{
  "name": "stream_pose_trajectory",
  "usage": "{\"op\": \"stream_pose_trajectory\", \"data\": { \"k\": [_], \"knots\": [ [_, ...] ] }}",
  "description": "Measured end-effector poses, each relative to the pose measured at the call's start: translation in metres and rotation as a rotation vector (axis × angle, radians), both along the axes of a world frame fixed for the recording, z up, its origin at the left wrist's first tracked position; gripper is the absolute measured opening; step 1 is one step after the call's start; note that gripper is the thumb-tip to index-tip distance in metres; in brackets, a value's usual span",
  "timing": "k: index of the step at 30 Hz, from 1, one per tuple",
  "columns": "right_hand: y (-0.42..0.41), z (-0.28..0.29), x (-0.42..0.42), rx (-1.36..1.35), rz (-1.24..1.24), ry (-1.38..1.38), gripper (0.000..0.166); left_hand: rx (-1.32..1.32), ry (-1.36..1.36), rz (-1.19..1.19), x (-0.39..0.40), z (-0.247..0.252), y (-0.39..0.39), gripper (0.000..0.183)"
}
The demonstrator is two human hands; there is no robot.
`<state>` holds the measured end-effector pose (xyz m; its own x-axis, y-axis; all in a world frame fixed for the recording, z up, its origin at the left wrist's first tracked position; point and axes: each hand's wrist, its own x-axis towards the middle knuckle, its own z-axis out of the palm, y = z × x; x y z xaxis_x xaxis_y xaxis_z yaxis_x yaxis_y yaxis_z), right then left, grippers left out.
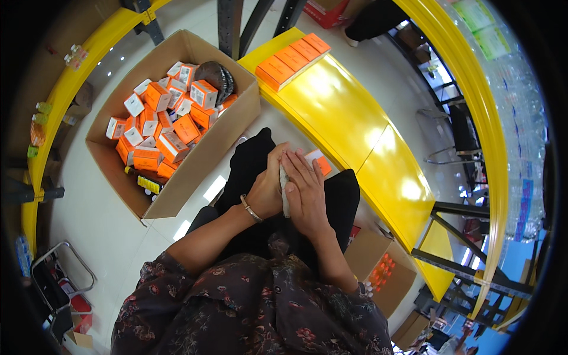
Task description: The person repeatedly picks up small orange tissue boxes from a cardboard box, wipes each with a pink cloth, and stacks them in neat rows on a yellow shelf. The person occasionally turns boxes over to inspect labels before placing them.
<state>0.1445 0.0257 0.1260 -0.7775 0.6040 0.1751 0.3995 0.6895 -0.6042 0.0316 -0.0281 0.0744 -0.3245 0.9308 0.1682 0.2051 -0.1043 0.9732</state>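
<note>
My left hand [268, 188], with a bracelet at its wrist, and my right hand [305, 188] are pressed together above my lap. Between the palms lies a pale greyish cloth [285, 191], of which only a narrow edge shows. Just past the right fingers an orange and white box [320, 162] is partly visible near the yellow shelf's edge. Left of the hands stands a large open cardboard carton [208, 162] with many small orange and white boxes [158, 96] jumbled inside. A row of orange boxes [290, 62] rests on the far end of the yellow metal shelf [350, 106].
A smaller open carton [397, 290] with orange-capped items stands at the lower right. Yellow racks curve along both sides, the right one holding packed plastic bottles [510, 111]. A metal-framed chair [62, 279] is at lower left. Another person's leg [375, 22] shows at the top.
</note>
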Motion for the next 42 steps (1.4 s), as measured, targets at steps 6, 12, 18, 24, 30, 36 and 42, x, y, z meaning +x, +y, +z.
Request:
{"op": "stream_pose_trajectory", "data": {
  "k": [6,12,18,24,30,36,42],
  "knots": [
    [0.028,-0.017,0.017,-0.053,-0.172,-0.058,0.042,-0.002,-0.024,-0.092,0.001,0.005,0.003,0.096],
    [-0.004,0.001,-0.002,0.029,-0.057,-0.075,0.047,-0.061,0.057,-0.056,-0.002,0.002,0.0,0.089],
    [0.022,-0.017,0.01,-0.084,-0.171,-0.097,0.045,-0.003,0.056,-0.105,-0.003,0.006,-0.001,0.094],
    [0.001,-0.004,-0.001,0.015,-0.086,-0.103,0.046,0.004,0.096,-0.051,-0.003,-0.001,-0.001,0.105],
    [0.028,-0.017,0.012,-0.04,-0.169,-0.037,0.038,0.025,0.033,-0.103,-0.004,0.012,-0.002,0.1],
    [0.045,-0.047,0.033,-0.601,-0.337,0.334,0.038,0.039,-0.269,-0.089,-0.004,0.012,0.002,0.075],
    [0.045,-0.035,0.027,-0.854,-0.317,0.653,0.05,0.038,-0.566,-0.023,-0.006,0.009,0.006,0.036]
  ]
}}
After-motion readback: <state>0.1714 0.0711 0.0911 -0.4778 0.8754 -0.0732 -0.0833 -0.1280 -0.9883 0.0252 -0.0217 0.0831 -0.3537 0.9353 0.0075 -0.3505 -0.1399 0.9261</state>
